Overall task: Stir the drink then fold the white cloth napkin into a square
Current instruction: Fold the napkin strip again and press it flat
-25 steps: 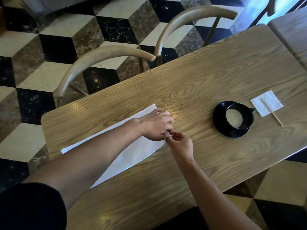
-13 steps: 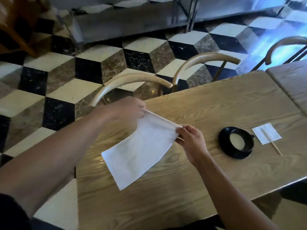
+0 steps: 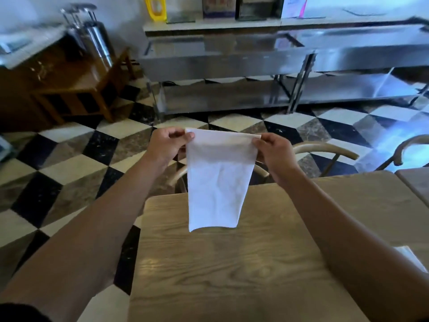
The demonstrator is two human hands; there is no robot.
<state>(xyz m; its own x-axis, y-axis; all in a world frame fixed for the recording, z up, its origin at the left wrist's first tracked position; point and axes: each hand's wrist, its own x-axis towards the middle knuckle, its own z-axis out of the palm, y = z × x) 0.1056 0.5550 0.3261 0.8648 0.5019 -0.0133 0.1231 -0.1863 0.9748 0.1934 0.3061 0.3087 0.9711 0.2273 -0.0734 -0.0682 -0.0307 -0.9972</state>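
Observation:
The white cloth napkin (image 3: 218, 180) hangs in the air as a long folded strip above the far end of the wooden table (image 3: 232, 263). My left hand (image 3: 168, 145) pinches its top left corner and my right hand (image 3: 274, 152) pinches its top right corner. The napkin's lower edge dangles free just over the tabletop. The black cup with the drink is hidden behind my right forearm or out of frame. A corner of a small white paper (image 3: 408, 256) shows by my right arm.
Two curved wooden chair backs (image 3: 325, 151) stand behind the table's far edge, and a third (image 3: 408, 145) at the right. A second table (image 3: 415, 182) adjoins on the right. Steel shelving (image 3: 255, 59) and a wooden cabinet (image 3: 69, 89) stand across the checkered floor.
Both hands lifted the napkin off the table and raised it upright; it now hangs vertically. My view tilted up, so the cup and stir stick left sight.

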